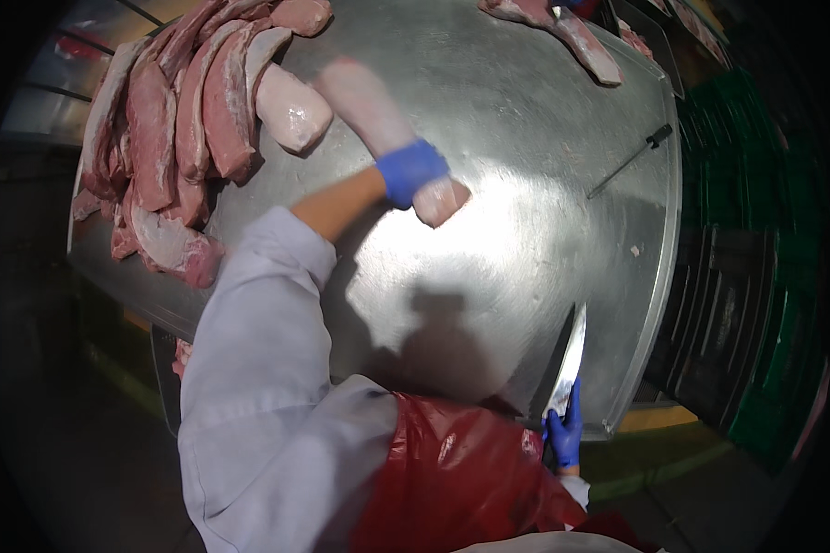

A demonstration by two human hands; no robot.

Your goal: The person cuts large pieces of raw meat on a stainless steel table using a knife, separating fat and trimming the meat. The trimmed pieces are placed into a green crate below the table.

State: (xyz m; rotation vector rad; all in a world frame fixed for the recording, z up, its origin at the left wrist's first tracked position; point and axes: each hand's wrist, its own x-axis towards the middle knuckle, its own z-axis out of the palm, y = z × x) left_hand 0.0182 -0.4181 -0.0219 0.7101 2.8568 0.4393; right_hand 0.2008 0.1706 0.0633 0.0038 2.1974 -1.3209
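Note:
My left hand (413, 173), in a blue glove, is closed around a long pale piece of meat (364, 103) over the metal table (516, 120). The meat is blurred, and its cut end (442, 202) sticks out on the near side of the hand. Down at the table's near right corner, my right hand (565, 433), also gloved in blue, grips a knife (568, 361) whose long bright blade points away from me. A rounded pale cut of meat (292, 109) lies just left of the held piece.
Several long strips of meat (152, 129) are heaped at the far left. A sharpening steel (627, 163) with a black handle lies on the right. At the far edge, another person's blue glove shows near a meat piece (576, 41). Stacked green crates (756, 175) stand beyond the right edge.

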